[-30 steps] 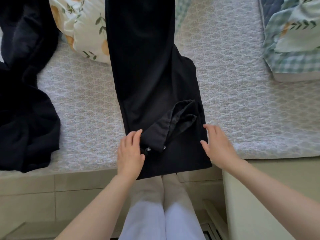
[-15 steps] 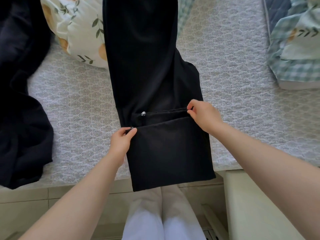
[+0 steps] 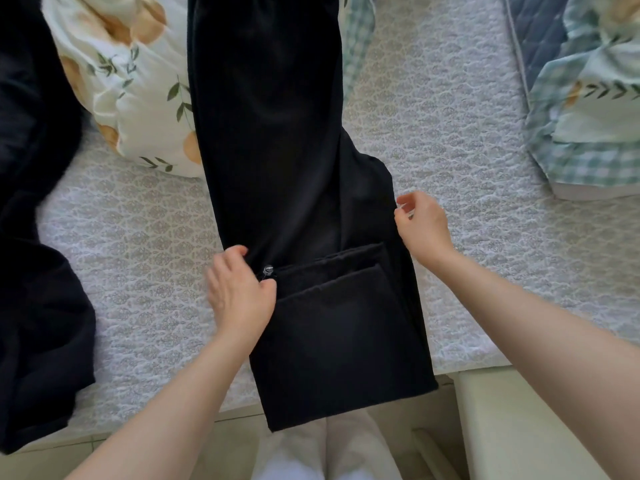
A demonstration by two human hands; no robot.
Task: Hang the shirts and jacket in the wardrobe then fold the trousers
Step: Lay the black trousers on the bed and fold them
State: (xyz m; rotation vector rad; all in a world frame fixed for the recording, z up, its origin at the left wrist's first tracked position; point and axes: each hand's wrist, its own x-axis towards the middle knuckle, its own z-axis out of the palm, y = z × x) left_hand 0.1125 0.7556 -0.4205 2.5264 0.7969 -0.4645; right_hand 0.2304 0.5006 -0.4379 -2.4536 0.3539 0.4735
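Observation:
Black trousers (image 3: 277,150) lie lengthwise on the bed, legs running away from me. The waistband end (image 3: 332,271) is folded up over the seat, and a metal button (image 3: 267,270) shows at its left corner. The folded bottom edge (image 3: 346,393) hangs slightly over the bed's front edge. My left hand (image 3: 239,289) rests palm down on the trousers' left edge beside the button. My right hand (image 3: 420,225) hovers at the right edge, fingers loosely curled, with nothing between them.
A dark garment (image 3: 38,271) is heaped on the left of the white patterned bed cover (image 3: 467,202). A floral pillow (image 3: 131,84) lies at the back left, a checked quilt (image 3: 588,116) at the right. A pale cabinet (image 3: 519,427) stands at lower right.
Both hands carried the waistband up onto the seat. Since then the right hand has let go and drawn away to the right; the left hand now lies flat on the left edge.

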